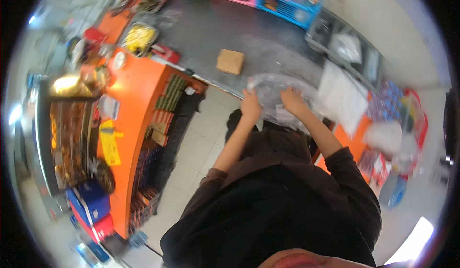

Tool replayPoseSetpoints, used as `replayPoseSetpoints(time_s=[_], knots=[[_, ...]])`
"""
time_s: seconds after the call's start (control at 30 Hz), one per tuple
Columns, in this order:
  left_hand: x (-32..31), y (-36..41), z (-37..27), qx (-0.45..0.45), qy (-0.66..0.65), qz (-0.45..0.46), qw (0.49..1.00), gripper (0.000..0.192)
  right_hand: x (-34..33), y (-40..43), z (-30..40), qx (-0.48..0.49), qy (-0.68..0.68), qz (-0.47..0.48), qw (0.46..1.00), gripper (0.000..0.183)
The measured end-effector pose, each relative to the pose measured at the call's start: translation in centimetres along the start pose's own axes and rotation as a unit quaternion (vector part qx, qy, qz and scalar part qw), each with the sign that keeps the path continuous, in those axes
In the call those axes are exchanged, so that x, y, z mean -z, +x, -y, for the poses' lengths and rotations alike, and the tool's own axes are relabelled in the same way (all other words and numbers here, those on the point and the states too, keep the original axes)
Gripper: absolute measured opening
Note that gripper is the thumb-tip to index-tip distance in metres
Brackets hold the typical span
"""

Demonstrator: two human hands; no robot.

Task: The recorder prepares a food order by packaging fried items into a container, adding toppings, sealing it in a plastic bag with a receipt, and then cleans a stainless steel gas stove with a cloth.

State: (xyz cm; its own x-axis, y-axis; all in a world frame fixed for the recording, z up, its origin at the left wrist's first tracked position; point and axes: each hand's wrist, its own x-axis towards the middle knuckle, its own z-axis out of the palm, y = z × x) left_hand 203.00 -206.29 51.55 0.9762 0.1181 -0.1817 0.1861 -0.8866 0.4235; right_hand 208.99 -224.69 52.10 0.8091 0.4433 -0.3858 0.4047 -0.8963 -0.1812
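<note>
A large sheet or bag of clear plastic point(273, 84) lies crumpled at the near edge of the dark countertop, partly hanging over it. My left hand point(251, 104) is at its left side, with the fingers closed on the plastic's edge. Over its right part is my right hand point(293, 101), fingers bent against the plastic; blur hides whether they pinch it. Beneath the plastic, near my right hand, a pale rectangular patch point(285, 113) shows. A small square brown cardboard box or packet point(230, 61) rests on the counter beyond my left hand.
Pink, green and blue plastic baskets point(284, 7) line the back. A grey divided tray point(345, 45) and white sheets or bags point(341, 95) are at the right. To the left, an orange counter point(133, 84) carries a yellow-filled tray point(139, 38); shelves of packets sit beneath it.
</note>
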Motion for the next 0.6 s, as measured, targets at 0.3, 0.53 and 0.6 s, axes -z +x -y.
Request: replayPoseSetpoints(time_s=[0.3, 0.53, 0.6], knots=[[-4.7, 0.0, -1.3, 0.063, -0.048, 0.13, 0.988, 0.084, 6.9, 14.3, 17.4, 0.087, -0.024, -0.067, 0.994, 0.125], [-0.4, -1.5, -2.9, 0.041, -0.128, 0.141, 0.981, 0.077, 8.0, 16.2, 12.0, 0.164, 0.049, -0.106, 0.98, 0.127], [-3.8, -0.7, -1.5, -0.022, -0.133, 0.12, 0.984, 0.078, 13.3, 11.9, 8.2, 0.269, 0.154, -0.093, 0.946, 0.123]])
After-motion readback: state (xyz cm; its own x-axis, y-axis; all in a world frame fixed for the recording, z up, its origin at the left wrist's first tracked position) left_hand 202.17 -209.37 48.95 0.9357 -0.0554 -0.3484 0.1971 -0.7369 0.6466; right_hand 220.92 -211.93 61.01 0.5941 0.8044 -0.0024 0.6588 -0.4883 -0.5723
